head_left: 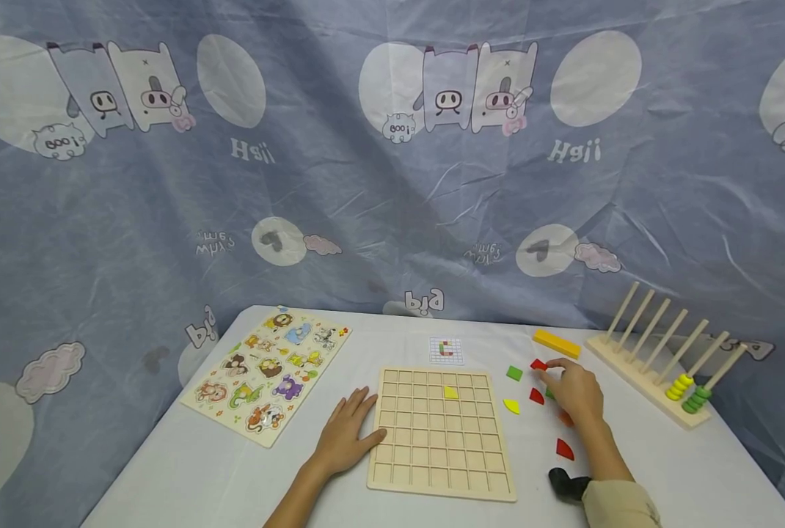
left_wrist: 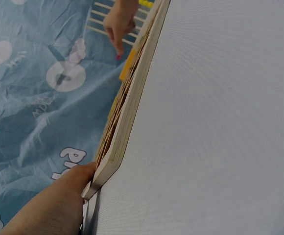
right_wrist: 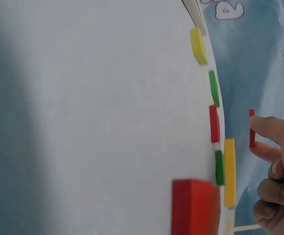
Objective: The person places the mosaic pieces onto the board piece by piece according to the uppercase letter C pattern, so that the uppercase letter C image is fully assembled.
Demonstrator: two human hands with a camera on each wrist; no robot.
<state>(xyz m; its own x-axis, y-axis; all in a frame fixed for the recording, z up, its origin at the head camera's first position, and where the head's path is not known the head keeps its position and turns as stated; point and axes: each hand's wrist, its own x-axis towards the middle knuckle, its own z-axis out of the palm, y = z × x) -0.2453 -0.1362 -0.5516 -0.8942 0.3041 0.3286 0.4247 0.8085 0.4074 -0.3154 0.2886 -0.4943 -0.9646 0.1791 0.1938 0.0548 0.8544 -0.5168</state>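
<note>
Red piece (head_left: 538,364), small and flat, sits pinched between thumb and forefinger of the right hand (head_left: 577,392), lifted off the tabletop (head_left: 168,469) to the right of the wooden grid board (head_left: 440,434); the right wrist view shows it held edge-on (right_wrist: 251,128) at the fingertips, clear of the surface. The left hand (head_left: 348,434) lies flat with straight, relaxed fingers, resting against the board's left edge and gripping nothing; in the left wrist view the thumb side touches the board's rim (left_wrist: 127,122).

One yellow tile (head_left: 450,392) already lies in a cell in the upper part of the grid. Loose pieces lie around the right hand: a green square (head_left: 514,373), a yellow quarter-round (head_left: 511,405), a red wedge (head_left: 535,397) and a red quarter-round (head_left: 564,449). A small pattern card (head_left: 446,350) lies just beyond the board's far edge, and a long yellow bar (head_left: 556,343) lies farther right, near the abacus frame (head_left: 656,367).

By my reading, the step in hand is the pick-up of a piece meant for the grid. The next move would call for carrying it left over the board, matching a cell to the card, and turning it flat so it drops squarely within the cell walls while the left hand steadies the board.
</note>
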